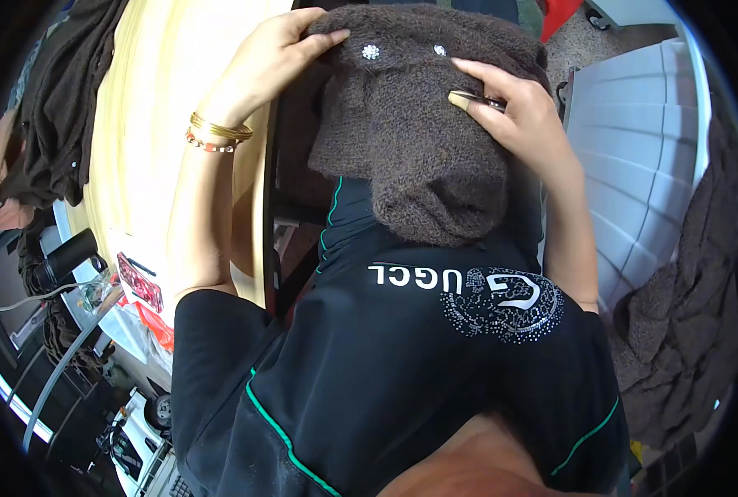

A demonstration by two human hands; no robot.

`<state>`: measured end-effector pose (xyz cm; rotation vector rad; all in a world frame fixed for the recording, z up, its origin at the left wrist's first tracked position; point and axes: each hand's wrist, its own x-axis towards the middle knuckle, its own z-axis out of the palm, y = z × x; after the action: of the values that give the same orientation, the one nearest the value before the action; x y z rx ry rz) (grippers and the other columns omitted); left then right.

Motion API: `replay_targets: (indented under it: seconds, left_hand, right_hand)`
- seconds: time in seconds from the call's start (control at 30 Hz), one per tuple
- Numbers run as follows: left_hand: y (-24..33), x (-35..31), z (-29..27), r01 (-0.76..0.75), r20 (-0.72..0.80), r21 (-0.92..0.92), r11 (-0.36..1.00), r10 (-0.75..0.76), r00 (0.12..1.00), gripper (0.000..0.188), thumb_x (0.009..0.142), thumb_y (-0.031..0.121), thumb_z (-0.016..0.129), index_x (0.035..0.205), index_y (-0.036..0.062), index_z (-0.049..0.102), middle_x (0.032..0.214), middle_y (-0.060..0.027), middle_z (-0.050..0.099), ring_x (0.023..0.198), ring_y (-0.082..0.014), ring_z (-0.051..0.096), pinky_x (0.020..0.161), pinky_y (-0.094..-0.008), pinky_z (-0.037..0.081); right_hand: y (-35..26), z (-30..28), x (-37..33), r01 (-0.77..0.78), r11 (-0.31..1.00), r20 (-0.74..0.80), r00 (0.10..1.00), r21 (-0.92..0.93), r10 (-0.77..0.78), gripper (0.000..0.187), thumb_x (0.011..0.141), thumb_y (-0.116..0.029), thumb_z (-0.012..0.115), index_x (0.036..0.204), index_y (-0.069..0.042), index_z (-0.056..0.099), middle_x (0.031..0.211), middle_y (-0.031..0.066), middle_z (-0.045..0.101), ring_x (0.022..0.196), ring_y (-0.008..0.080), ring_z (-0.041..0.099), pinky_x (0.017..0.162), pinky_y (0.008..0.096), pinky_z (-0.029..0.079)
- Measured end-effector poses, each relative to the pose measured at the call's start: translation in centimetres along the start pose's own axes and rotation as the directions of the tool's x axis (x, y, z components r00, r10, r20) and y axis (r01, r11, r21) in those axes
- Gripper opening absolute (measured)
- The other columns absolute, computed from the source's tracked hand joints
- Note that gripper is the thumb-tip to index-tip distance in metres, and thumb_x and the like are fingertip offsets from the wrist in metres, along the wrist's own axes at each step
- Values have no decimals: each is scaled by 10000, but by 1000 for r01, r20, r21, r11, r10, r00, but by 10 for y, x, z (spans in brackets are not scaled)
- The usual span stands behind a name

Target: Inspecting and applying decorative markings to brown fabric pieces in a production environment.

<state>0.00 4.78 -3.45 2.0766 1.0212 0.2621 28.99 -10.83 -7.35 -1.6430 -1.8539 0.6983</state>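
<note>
Head view looks down on a dark brown fuzzy knitted garment (410, 141) draped over the person's lap and the edge of a pale wooden tabletop (158, 108), with two small sparkly round buttons (371, 51) near its top edge. It looks soft, limp and light, likely to stretch and sag rather than hold a shape, so taking it at the top edge or beside the buttons seems surest. The left hand (274, 54) lies flat with fingers spread on the upper left corner, pressing, not pinching. The right hand (514, 108) rests on the right side, its grip closed on a small dark slim tool (478, 99); what kind I cannot tell. The garment's lower part and the tabletop beneath are hidden.
</note>
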Motion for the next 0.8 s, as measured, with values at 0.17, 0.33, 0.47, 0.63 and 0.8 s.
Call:
replay_targets:
  seconds: [0.17, 0.33, 0.47, 0.63, 0.8]
  left_hand:
    - [31, 0, 25, -300, -275, 322, 898, 392, 878, 271, 1009, 228, 646, 1194, 31, 672, 1011, -85, 703, 978, -139, 666, 863, -318, 530]
    - [50, -20, 34, -55, -355, 175, 983, 115, 928, 203, 936, 113, 657, 1105, 1, 652, 1040, -125, 662, 865, -215, 668, 795, -332, 526]
    - [43, -25, 46, 191, -211, 175, 966, -152, 966, 419, 916, 482, 692, 879, 69, 753, 848, -159, 716, 782, -296, 712, 716, -384, 545]
    - [30, -21, 63, 177, -153, 122, 977, -157, 976, 364, 880, 438, 736, 827, 82, 791, 693, -105, 714, 672, -271, 714, 651, -391, 554]
    - [22, -26, 55, 71, -221, 40, 997, -61, 973, 254, 920, 317, 701, 913, 81, 796, 755, -100, 728, 719, -285, 710, 694, -381, 560]
  right_hand:
    - [9, 6, -3, -54, 996, 56, 997, 77, 50, 419, 890, -75, 731, 1305, -59, 672, 928, 99, 706, 812, 131, 646, 752, 303, 514]
    - [7, 4, -8, -145, 980, 86, 987, 139, 134, 397, 892, -60, 721, 1284, -17, 672, 1181, 132, 742, 1059, 167, 706, 927, 300, 530]
    - [5, 5, -6, -134, 977, 89, 989, 166, 120, 398, 895, -60, 720, 1286, -10, 669, 1188, 133, 740, 1068, 168, 704, 941, 305, 527]
    - [1, 1, -2, -153, 980, 104, 985, 130, 140, 413, 875, -3, 677, 1288, -14, 673, 1178, 127, 744, 1088, 176, 696, 962, 304, 519]
    - [-3, -10, 4, -142, 981, 108, 986, 129, 128, 399, 871, 17, 651, 1267, -14, 690, 1157, 114, 751, 1075, 165, 692, 962, 298, 516]
